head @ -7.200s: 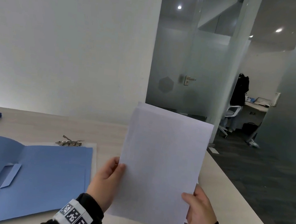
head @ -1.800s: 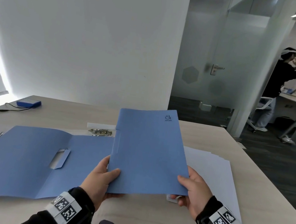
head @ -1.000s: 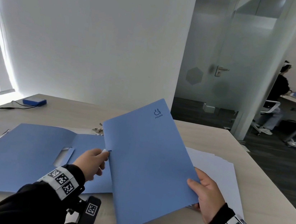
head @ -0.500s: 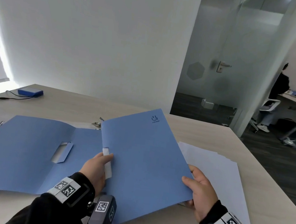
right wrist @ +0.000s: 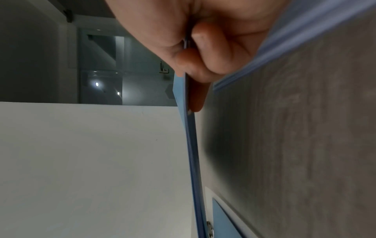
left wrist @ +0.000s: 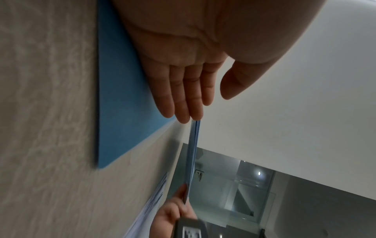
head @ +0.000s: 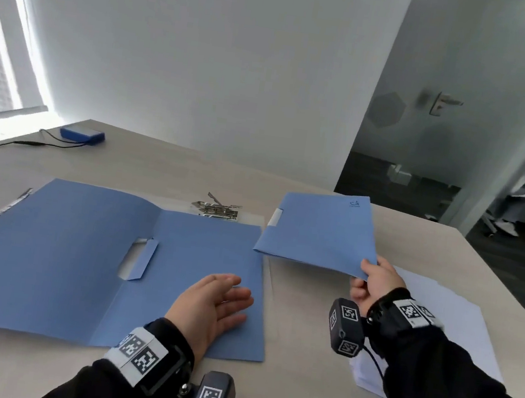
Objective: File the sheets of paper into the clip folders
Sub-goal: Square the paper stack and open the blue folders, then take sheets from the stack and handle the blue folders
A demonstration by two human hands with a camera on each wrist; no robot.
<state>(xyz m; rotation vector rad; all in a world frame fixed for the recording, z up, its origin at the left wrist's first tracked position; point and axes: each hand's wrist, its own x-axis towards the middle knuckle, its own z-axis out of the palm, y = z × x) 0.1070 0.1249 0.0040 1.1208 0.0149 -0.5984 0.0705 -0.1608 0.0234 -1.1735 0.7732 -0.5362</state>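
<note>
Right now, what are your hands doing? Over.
Left hand open over open folder. Right hand pinching closed folder corner. Paper stack waiting, nothing blocking.

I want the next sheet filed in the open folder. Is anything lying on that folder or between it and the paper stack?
The left hand hovers open over the open folder. The right hand holds the closed folder above the table between it and the paper stack. Nothing else visible intervenes.

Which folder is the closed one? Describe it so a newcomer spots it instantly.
Start at the pale wooden table and go to its right side, above the stack of white paper sheets. The closed blue card folder is pinched at its near corner by the right hand; unlike the open blue folder lying flat, it is held up.
</note>
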